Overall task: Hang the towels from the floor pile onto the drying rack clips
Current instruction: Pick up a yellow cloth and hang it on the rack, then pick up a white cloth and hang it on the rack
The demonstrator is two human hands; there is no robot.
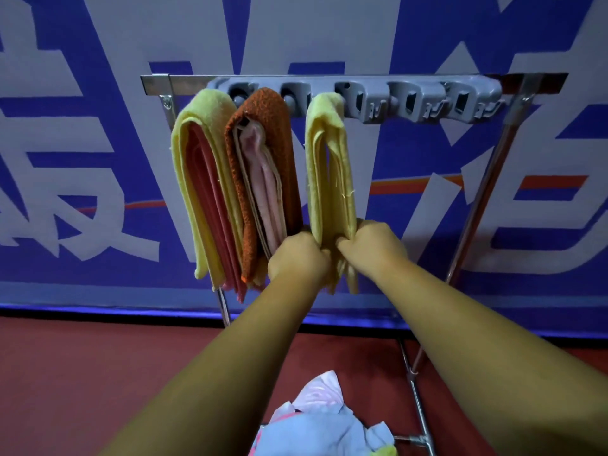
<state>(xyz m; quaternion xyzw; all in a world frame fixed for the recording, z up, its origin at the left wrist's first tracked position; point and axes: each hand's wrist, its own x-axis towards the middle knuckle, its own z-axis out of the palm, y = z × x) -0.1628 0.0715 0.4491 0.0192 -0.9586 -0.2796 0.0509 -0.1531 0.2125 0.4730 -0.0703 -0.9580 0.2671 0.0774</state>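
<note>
Both hands grip the lower end of the yellow towel [330,166] hanging at 12 o'clock: the left hand [297,258] and right hand [371,246] are each closed on its bottom hem. It looks soft, light and limp, best taken by an edge or corner. 3 bundles hang from the clip rail [362,97] (about 3 clips look free); the floor pile [324,422] sits at 6 o'clock.

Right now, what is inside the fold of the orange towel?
A pale pink towel hangs inside the orange towel, with cream edges beside it. The clip holding them is covered.
</note>
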